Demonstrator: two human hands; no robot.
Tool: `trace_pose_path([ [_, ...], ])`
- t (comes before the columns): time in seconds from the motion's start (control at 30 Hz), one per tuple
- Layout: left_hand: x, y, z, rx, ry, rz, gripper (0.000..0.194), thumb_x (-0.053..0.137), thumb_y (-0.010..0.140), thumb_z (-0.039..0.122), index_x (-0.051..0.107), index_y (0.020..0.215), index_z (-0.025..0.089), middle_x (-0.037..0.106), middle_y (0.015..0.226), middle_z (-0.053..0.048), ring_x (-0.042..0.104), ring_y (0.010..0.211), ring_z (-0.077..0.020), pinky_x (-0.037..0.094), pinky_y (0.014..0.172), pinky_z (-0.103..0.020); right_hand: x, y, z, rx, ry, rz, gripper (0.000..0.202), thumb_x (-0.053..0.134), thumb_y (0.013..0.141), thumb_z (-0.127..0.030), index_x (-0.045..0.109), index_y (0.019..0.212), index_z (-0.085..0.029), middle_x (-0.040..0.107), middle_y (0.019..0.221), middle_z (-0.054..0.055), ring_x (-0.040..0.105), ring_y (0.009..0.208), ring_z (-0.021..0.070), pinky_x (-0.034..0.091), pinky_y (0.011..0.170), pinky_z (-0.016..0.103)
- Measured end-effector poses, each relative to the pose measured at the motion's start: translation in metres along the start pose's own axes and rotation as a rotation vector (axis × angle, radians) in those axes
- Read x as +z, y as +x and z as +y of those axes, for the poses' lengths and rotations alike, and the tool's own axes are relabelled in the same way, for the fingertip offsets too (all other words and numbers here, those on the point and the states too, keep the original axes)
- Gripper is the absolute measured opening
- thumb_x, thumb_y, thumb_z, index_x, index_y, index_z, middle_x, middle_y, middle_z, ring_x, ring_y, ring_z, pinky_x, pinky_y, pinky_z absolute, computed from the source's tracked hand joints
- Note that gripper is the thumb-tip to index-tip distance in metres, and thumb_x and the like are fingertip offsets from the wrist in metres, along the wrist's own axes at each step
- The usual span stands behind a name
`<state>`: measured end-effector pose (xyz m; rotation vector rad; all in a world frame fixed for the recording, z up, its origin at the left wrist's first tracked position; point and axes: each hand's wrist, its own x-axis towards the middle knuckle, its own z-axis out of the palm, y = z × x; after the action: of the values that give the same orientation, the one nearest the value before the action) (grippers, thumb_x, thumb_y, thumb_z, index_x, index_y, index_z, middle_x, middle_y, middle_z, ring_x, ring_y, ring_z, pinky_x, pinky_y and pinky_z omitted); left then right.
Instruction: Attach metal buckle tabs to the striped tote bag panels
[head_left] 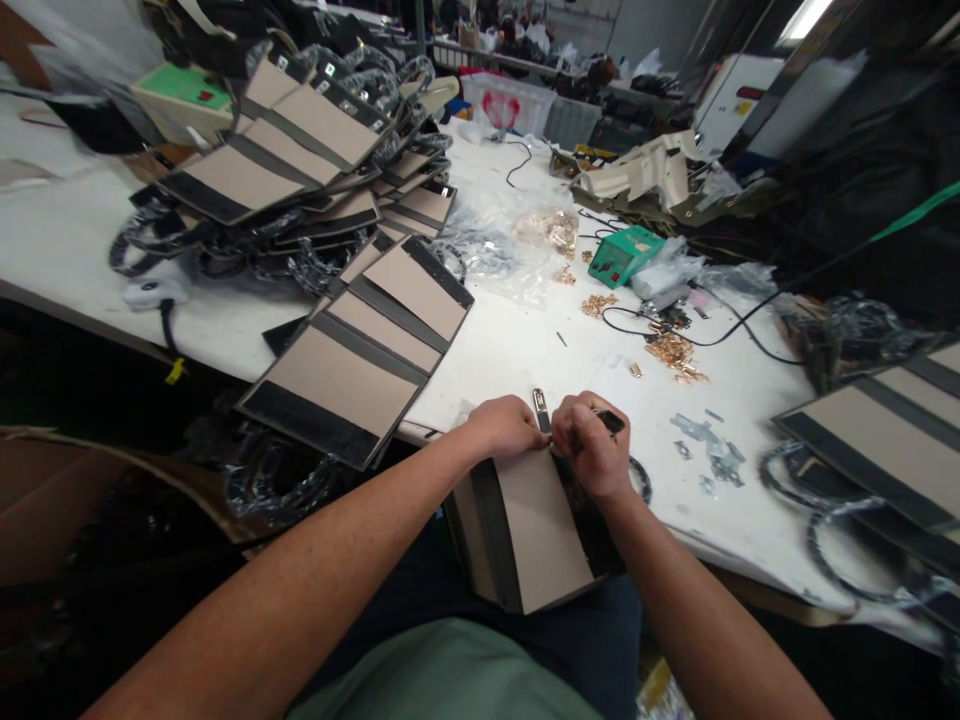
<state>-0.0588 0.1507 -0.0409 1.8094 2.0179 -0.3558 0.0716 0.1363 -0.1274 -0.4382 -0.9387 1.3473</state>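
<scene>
A beige and black panel piece rests on the lap, against the table's front edge. At its upper edge my left hand is closed, its fingertips pinching near a small strap with a gold-coloured metal fitting. Just to the right, my right hand is curled round a dark tool, whose working end is hidden by the fingers. The two hands are close together over the panel's top edge. Part of a plastic-wrapped handle shows beyond my right hand.
Stacked beige and black panels with wrapped handles lie at the left, more panels at the right. On the white table are gold-coloured parts, flat metal pieces, a green box, plastic bags and a black cable.
</scene>
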Motion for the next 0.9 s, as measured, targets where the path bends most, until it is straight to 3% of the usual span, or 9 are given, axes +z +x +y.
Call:
trace_pose_path([
  [0.2,0.000,0.002,0.001,0.000,-0.011,0.004,0.026,0.067,0.073,0.046,0.073,0.071,0.021,0.067,0.067,-0.002,0.060,0.065,-0.0174,0.035,0.056,-0.027,0.002,0.006,-0.017,-0.126,0.119,0.231,0.022,0.067,0.091,-0.038,0.052,0.085,-0.023,0.051,0.063,-0.005,0.049,0.050,0.0113,0.039,0.045,0.025],
  [0.4,0.000,0.005,-0.001,0.008,-0.025,-0.017,0.025,0.066,0.075,0.044,0.072,0.067,0.021,0.065,0.066,-0.002,0.058,0.065,-0.0166,0.035,0.056,-0.027,0.008,0.008,-0.037,-0.144,0.226,0.151,0.039,0.063,0.095,-0.040,0.043,0.067,-0.022,0.039,0.057,-0.005,0.038,0.043,0.0087,0.028,0.039,0.024],
  [0.5,0.000,0.004,-0.002,0.027,-0.027,-0.016,0.027,0.065,0.077,0.044,0.071,0.066,0.020,0.063,0.064,-0.001,0.056,0.064,-0.0160,0.034,0.057,-0.027,0.012,0.007,-0.032,-0.166,0.179,0.128,0.040,0.064,0.094,-0.041,0.042,0.066,-0.023,0.039,0.055,-0.005,0.038,0.043,0.0094,0.029,0.040,0.025],
  [0.63,-0.001,0.003,-0.002,0.025,-0.023,-0.021,0.030,0.062,0.078,0.043,0.069,0.061,0.020,0.058,0.057,0.000,0.054,0.060,-0.0158,0.033,0.056,-0.027,0.014,0.005,-0.019,-0.086,0.048,0.093,0.041,0.065,0.093,-0.041,0.042,0.064,-0.023,0.041,0.052,-0.005,0.039,0.045,0.0105,0.033,0.043,0.026],
  [0.8,-0.001,0.004,-0.003,0.046,-0.033,-0.014,0.024,0.063,0.078,0.041,0.071,0.067,0.021,0.062,0.064,0.000,0.056,0.066,-0.0154,0.033,0.057,-0.026,0.010,0.006,-0.026,-0.210,0.167,0.159,0.041,0.065,0.093,-0.040,0.041,0.065,-0.023,0.039,0.052,-0.006,0.039,0.043,0.0103,0.029,0.041,0.025],
  [0.9,-0.001,0.004,-0.002,0.039,-0.031,-0.017,0.027,0.062,0.078,0.042,0.070,0.064,0.020,0.059,0.060,0.000,0.054,0.063,-0.0153,0.032,0.055,-0.027,0.011,0.005,-0.024,-0.148,0.127,0.125,0.040,0.064,0.094,-0.037,0.042,0.064,-0.022,0.042,0.052,-0.005,0.039,0.044,0.0101,0.031,0.043,0.026],
])
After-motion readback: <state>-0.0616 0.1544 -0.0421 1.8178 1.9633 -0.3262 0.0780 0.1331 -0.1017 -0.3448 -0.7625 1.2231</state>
